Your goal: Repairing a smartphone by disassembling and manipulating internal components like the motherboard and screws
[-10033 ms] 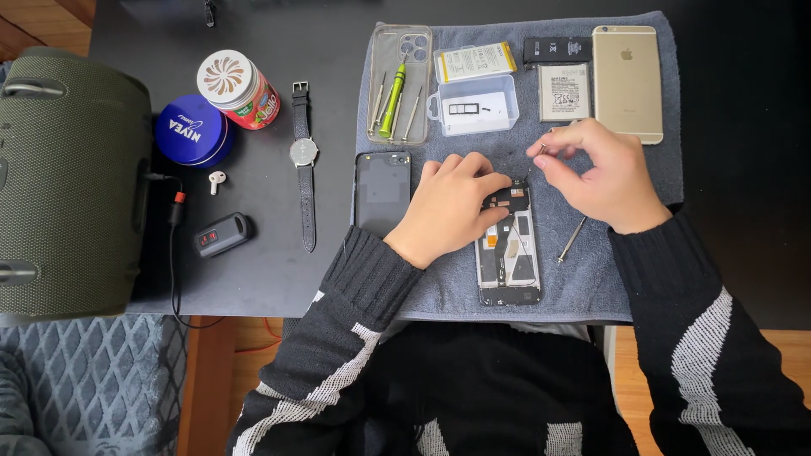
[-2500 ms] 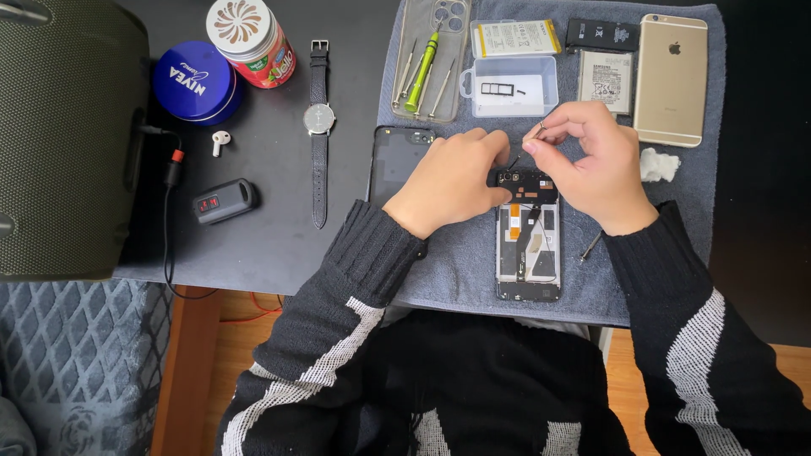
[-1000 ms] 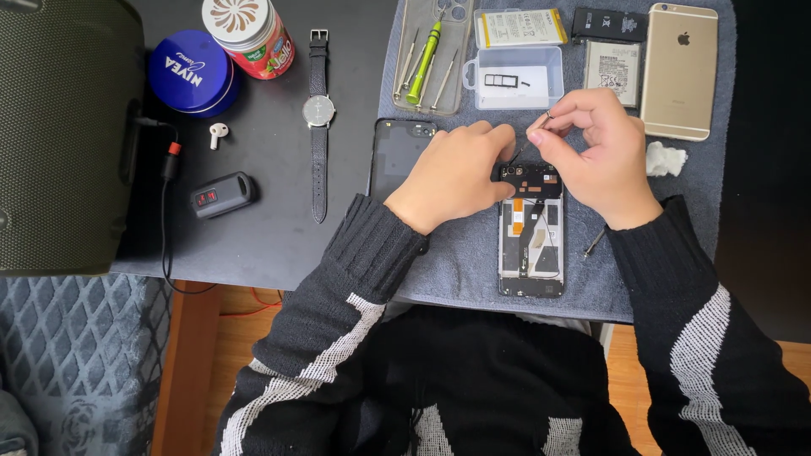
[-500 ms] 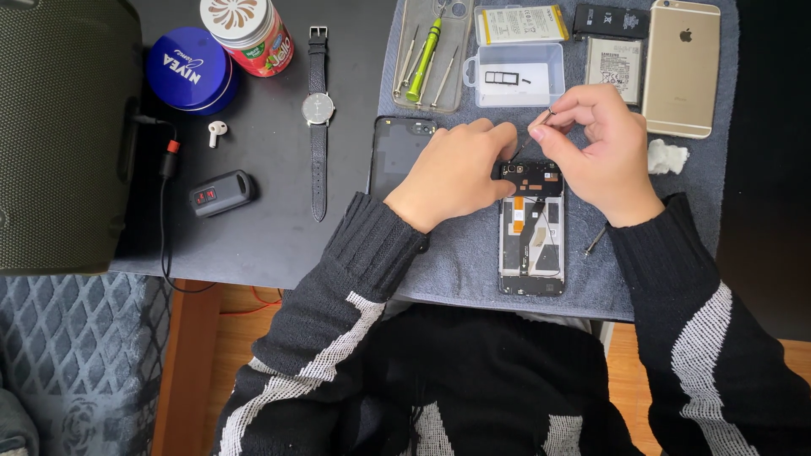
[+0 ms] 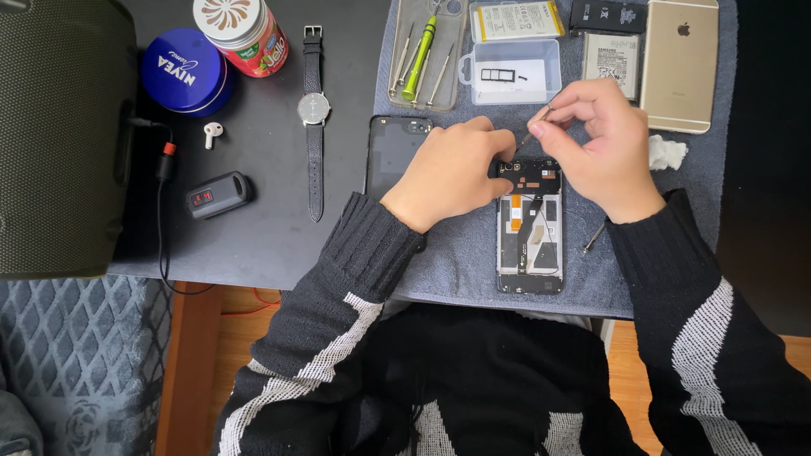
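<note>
An opened phone [image 5: 530,226] with its back off lies on a grey towel [image 5: 460,253], its circuit boards and orange cable showing. My left hand [image 5: 452,169] rests on the towel and presses the phone's top left corner. My right hand [image 5: 600,143] is pinched on a thin screwdriver [image 5: 534,132] whose tip points down at the phone's top edge. The phone's black back cover [image 5: 390,152] lies partly under my left hand.
A tool tray [image 5: 422,55] with a green screwdriver, a clear parts box [image 5: 511,72], a battery [image 5: 515,20], a gold phone [image 5: 680,63] and a white wad [image 5: 667,154] sit on the towel. A wristwatch [image 5: 313,110], blue tin [image 5: 182,72], red can [image 5: 241,34], earbud [image 5: 212,132] and green speaker [image 5: 55,135] lie left.
My right hand has lifted slightly, and the screwdriver shaft is now visible above the phone's top. My left hand has stayed on the phone.
</note>
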